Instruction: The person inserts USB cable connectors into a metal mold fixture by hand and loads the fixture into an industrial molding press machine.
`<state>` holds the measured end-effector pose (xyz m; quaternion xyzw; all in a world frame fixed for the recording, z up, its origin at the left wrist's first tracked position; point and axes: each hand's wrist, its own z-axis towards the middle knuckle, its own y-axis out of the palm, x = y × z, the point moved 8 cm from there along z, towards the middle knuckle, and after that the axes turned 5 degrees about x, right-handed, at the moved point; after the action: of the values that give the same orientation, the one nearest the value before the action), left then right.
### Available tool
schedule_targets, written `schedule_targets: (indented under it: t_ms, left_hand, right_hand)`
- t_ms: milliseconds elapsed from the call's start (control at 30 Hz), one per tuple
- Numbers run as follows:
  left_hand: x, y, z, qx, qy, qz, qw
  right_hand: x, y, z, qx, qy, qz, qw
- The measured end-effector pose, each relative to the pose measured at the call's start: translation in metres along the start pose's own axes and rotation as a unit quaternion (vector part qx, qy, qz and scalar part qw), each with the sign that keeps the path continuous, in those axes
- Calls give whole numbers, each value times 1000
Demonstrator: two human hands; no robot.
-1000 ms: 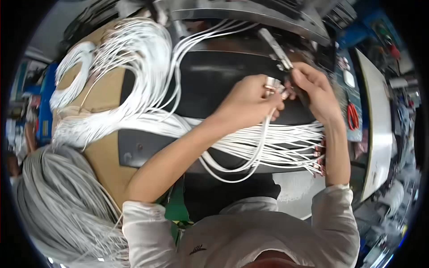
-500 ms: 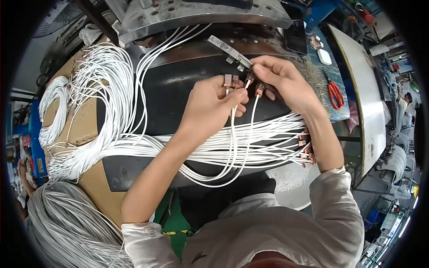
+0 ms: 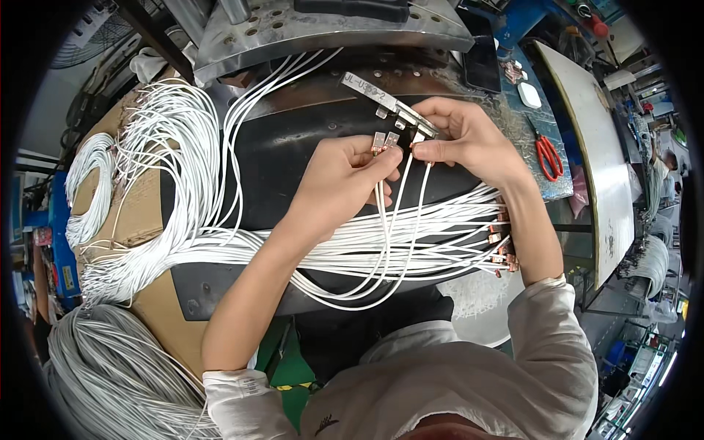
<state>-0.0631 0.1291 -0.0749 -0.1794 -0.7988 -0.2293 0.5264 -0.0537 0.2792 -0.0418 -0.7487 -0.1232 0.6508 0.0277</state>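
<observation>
Above the black mat (image 3: 293,158), my left hand (image 3: 341,183) is closed on white cables whose small copper-coloured connectors (image 3: 385,141) stick up past the thumb. My right hand (image 3: 469,143) pinches the right end of a narrow metal bar (image 3: 374,92) with small metal tabs along its lower edge. A white cable (image 3: 422,191) rises to the right fingertips, its connector end partly covered by them. Between the two hands another white cable (image 3: 400,202) runs up toward the bar. Below the hands lies a wide bundle of white cables (image 3: 352,242), connectors at its right end.
Coiled white cables (image 3: 172,117) rest on cardboard at the left, above a grey cable heap (image 3: 125,374). A perforated steel plate (image 3: 330,33) spans the back. Red-handled pliers (image 3: 548,156) and a white case (image 3: 529,95) lie on the blue surface at right.
The bar has shifted slightly down and right with my right hand. My left hand has let one cable slip apart from its group, and its connectors sit a little lower.
</observation>
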Motion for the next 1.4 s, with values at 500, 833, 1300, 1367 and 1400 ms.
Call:
schedule_targets:
  t_ms: [500, 833, 1300, 1367, 1400]
  left_hand:
    - [0, 4, -4, -66, -42, -1, 997]
    - [24, -14, -7, 11, -9, 219, 976]
    - [96, -28, 72, 277, 402, 683, 544]
    - [100, -33, 75, 274, 399, 674, 558]
    - [103, -37, 75, 273, 396, 646, 593]
  right_hand:
    - [0, -1, 2, -6, 1, -16, 1000]
    - [-16, -18, 16, -42, -92, -209, 973]
    - [-9, -97, 179, 114, -114, 242, 957]
    - [-31, -83, 171, 207, -222, -182, 935]
    - [-43, -70, 167, 242, -261, -384, 852]
